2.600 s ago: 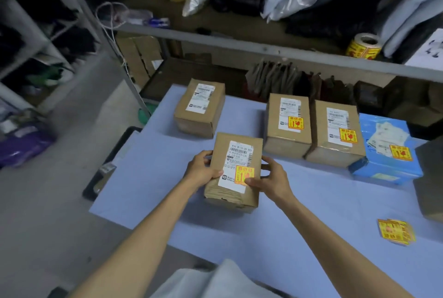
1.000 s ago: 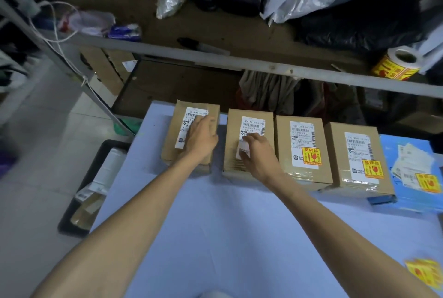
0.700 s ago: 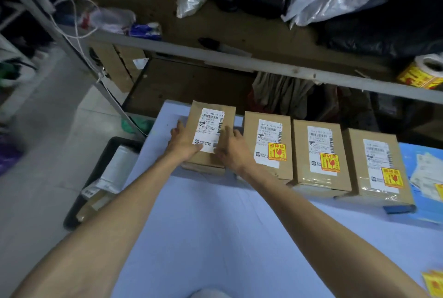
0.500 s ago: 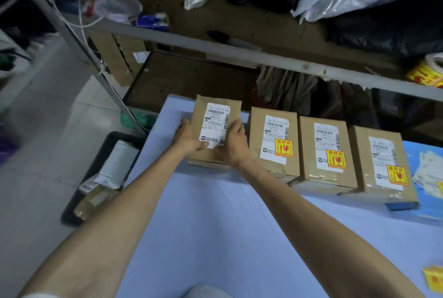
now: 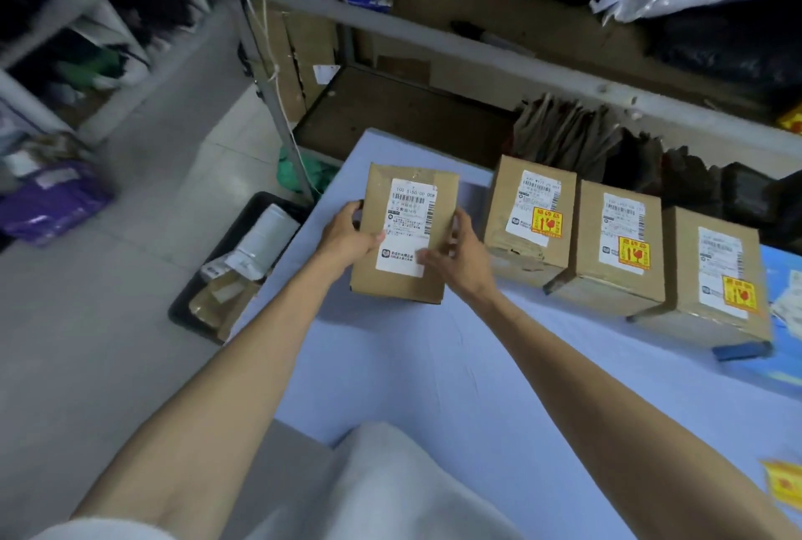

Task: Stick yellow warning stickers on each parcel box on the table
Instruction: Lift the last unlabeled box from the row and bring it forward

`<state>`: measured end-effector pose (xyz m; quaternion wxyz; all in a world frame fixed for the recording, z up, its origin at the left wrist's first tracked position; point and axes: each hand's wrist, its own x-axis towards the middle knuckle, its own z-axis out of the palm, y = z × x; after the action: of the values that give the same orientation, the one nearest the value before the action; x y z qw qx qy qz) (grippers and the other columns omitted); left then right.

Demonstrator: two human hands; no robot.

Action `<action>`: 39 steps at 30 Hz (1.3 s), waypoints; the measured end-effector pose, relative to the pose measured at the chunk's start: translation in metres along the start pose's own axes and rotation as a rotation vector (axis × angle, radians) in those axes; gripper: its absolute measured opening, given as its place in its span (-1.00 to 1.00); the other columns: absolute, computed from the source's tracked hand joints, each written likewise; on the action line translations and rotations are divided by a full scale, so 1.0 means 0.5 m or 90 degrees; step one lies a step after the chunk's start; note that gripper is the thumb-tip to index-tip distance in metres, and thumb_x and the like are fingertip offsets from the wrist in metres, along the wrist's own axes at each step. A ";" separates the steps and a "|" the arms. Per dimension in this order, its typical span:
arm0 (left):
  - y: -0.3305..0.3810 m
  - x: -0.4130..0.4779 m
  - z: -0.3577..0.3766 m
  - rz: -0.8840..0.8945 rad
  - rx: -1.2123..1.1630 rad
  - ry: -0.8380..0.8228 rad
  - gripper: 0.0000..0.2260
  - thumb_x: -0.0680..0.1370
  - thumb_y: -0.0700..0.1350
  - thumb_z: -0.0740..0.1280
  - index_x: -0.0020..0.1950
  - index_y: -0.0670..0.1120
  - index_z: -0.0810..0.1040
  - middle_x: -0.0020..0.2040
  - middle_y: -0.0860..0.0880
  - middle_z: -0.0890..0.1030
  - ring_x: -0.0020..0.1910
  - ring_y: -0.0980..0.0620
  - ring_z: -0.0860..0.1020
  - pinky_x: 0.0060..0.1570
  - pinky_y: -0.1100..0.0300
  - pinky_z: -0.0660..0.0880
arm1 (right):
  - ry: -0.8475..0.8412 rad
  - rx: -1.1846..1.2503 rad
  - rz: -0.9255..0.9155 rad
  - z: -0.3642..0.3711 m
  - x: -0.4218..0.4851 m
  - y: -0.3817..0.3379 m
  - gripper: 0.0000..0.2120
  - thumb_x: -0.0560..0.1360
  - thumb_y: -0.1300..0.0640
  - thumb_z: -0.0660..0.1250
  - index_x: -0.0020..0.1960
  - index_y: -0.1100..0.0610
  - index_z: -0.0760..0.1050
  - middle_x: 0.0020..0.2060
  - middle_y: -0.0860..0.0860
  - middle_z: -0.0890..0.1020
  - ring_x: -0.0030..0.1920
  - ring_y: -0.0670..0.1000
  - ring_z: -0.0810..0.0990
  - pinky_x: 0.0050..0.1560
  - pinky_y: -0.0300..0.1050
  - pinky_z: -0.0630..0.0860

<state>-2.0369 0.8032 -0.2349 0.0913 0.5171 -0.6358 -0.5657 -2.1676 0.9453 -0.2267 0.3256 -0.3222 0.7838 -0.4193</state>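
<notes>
A: Where do we have the task box?
B: The unstickered parcel box (image 5: 405, 174) is at 11 o'clock of centre, on the left end of the blue table cover (image 5: 434, 387). The top face we see carries only a white shipping label (image 5: 410, 222).
A: Hands?
B: Both are on it. The left hand (image 5: 347, 242) is at the box's 9 o'clock, fingers curled round the left wall and thumb laid over the top up to the label edge. The right hand (image 5: 455, 261) is at its 4 o'clock, thumb pressed on the label's lower right corner and fingers wrapped round the right wall.
A: Is it seated on the cover?
B: We can't tell. There's shadow under the near edge and the contact is hidden.
A: Rest of the row?
B: At the held box's 3 o'clock, clear of it, we have three cardboard boxes side by side: first box (image 5: 516, 244), second box (image 5: 590, 235), third box (image 5: 681, 261). Each has a label with a yellow warning sticker at its lower right: (image 5: 547, 223), (image 5: 633, 253), (image 5: 740, 294).
A: Anything under them?
B: The third box sits partly on a blue parcel (image 5: 737, 350).
A: Spare stickers?
B: We see loose yellow stickers (image 5: 785, 487) at 4 o'clock of centre, cut by the frame edge.
A: Off the table?
B: A black tray (image 5: 191, 309) is on the floor at the held box's 8 o'clock, holding paper and cardboard scraps.
</notes>
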 end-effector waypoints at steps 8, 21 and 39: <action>-0.055 -0.259 0.088 0.045 -0.077 0.054 -0.38 0.44 -0.21 0.48 0.43 0.04 0.33 0.29 0.02 0.51 0.17 0.02 0.51 0.14 0.00 0.54 | 0.045 0.069 -0.055 -0.054 -0.223 0.078 -0.22 0.34 0.12 0.40 0.49 -0.06 0.17 0.28 0.02 0.47 0.26 0.08 0.46 0.21 0.13 0.50; -0.027 -0.523 0.484 0.147 -0.049 -0.128 -0.39 0.47 -0.17 0.45 0.45 0.12 0.30 0.13 0.08 0.53 0.10 0.04 0.57 0.13 0.01 0.56 | 0.266 0.123 0.063 -0.357 -0.548 0.305 -0.29 0.42 0.21 0.45 0.47 -0.04 0.23 0.20 0.01 0.51 0.14 0.01 0.53 0.13 -0.02 0.53; 0.008 -0.457 0.778 0.105 0.010 -0.214 -0.46 0.52 -0.13 0.40 0.45 0.10 0.32 0.29 0.03 0.52 0.10 0.06 0.52 0.00 0.23 0.49 | 0.304 0.054 0.196 -0.554 -0.518 0.475 -0.35 0.47 0.18 0.41 0.49 0.06 0.23 0.29 0.03 0.52 0.07 -0.05 0.51 0.06 -0.13 0.48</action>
<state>-2.2095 1.2195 -0.2580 0.0258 0.3626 -0.6865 -0.6297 -2.2884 1.3757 -0.2497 0.2045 -0.0777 0.8598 -0.4614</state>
